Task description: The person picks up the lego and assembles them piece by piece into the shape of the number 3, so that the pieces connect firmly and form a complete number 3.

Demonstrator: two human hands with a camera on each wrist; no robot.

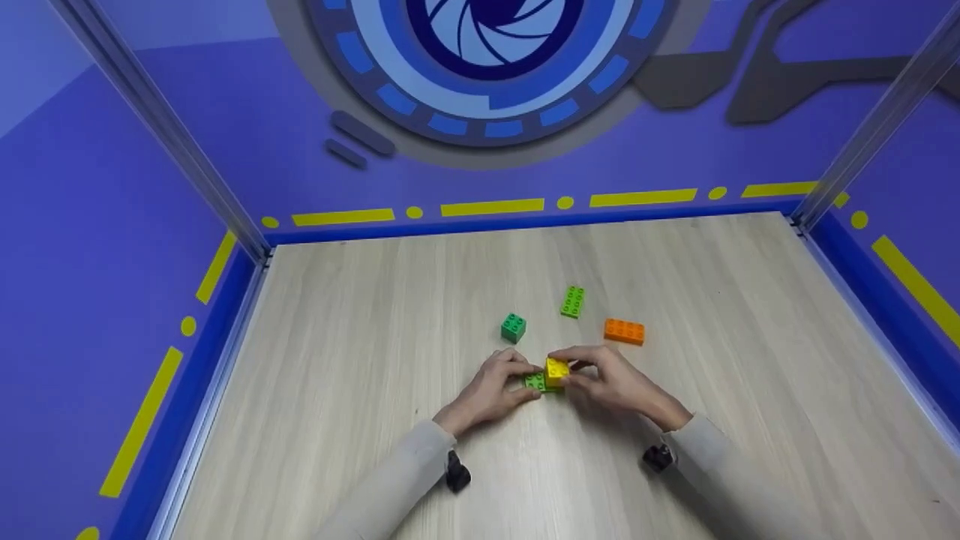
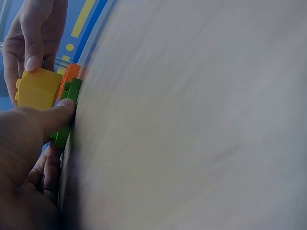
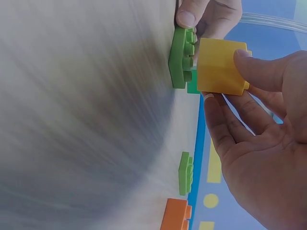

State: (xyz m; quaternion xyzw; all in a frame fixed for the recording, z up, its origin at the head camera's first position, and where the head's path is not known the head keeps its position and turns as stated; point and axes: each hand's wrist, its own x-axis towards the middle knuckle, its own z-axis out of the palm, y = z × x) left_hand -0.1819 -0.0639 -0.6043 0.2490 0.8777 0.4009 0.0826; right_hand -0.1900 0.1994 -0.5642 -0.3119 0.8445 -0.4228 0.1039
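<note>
My left hand (image 1: 491, 390) pinches one end of a flat light-green toy brick (image 3: 180, 60) that lies studs up on the table. Between thumb and fingers, my right hand (image 1: 611, 379) holds a yellow toy brick (image 1: 556, 370) over the other end of the green one. A narrow gap shows between the yellow brick and the green studs in the right wrist view. In the left wrist view the left thumb (image 2: 62, 108) lies on the green brick's edge, with the yellow brick (image 2: 41, 88) just above it.
Past the hands stand a dark-green brick (image 1: 514, 328), another flat light-green brick (image 1: 573, 301) and an orange brick (image 1: 624, 331). The wooden table (image 1: 360, 322) is bounded by blue-purple panels (image 1: 480, 180) with metal corner posts (image 1: 180, 142).
</note>
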